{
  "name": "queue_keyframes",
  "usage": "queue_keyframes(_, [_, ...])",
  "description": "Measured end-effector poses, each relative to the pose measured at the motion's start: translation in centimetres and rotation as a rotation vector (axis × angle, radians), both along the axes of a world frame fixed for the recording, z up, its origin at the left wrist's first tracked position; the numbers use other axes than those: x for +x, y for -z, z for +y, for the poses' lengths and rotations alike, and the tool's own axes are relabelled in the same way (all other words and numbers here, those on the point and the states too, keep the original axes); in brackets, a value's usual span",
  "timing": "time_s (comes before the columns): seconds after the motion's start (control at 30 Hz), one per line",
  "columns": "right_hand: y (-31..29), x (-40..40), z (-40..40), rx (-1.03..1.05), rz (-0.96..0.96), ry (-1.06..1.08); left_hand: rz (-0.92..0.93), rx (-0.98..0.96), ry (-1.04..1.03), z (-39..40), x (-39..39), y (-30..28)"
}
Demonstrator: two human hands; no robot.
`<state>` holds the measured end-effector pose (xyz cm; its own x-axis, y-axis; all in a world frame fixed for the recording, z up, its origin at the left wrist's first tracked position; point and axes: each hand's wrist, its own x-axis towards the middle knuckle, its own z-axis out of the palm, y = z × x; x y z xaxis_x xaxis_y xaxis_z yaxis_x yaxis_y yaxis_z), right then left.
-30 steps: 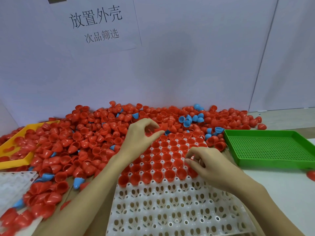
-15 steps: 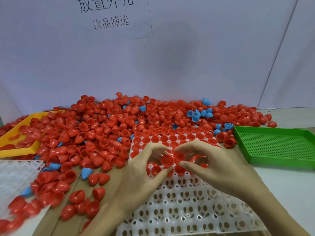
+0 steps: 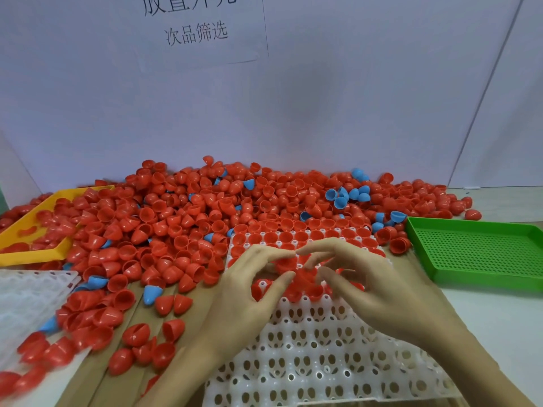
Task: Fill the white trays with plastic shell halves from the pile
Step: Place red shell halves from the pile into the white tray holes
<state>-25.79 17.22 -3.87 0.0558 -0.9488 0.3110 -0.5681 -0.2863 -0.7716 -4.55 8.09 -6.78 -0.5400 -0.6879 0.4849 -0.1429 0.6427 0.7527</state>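
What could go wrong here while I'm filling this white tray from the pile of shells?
1. Both hands, left hand and right hand, crowd the same red shell over the white tray; a bump could unseat the shells already seated beside it.
2. Blue shells are mixed into the red pile, so one could get picked by mistake.
3. Loose shells lie near the table's front edge and may roll off.
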Motion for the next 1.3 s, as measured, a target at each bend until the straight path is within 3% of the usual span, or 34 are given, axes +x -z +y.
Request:
queue_keyframes(0.27, [1.6,1.1,-0.7,-0.098,-0.012,0.069,0.023,0.282,0.165,-0.2,-0.3,0.4])
queue_keyframes(0.47, [1.4,1.2,-0.7,0.019,-0.154,0.092,0.016,0.248,0.149,-0.2,-0.5,0.4])
queue_keyframes(0.63, [1.2,1.2,-0.6,0.201,-0.488,0.109,-0.002,0.172,0.191,0.1,-0.5,0.2])
queue_keyframes(0.7, [1.2,1.1,-0.6,0.234,-0.517,0.093,-0.023,0.085,0.181,0.1,-0.6,0.2])
queue_keyframes(0.83, [1.4,1.3,-0.7,0.197,-0.414,0.116,0.002,0.176,0.201,0.1,-0.5,0.2])
queue_keyframes(0.97, [1.4,1.3,-0.8,-0.047,-0.283,0.135,0.035,0.302,0.242,-0.3,-0.1,0.1])
queue_keyframes(1.07, [1.7,1.3,-0.8,-0.089,-0.127,0.126,0.019,0.31,0.256,-0.4,-0.1,0.1])
queue_keyframes(1.23, [2.2,0.9,-1.1,-0.153,-0.085,0.189,-0.008,0.291,0.255,-0.3,-0.2,0.3])
queue_keyframes(1.3, [1.8,-0.8,-1.1,-0.112,0.021,0.212,-0.006,0.281,0.238,-0.2,-0.3,0.2])
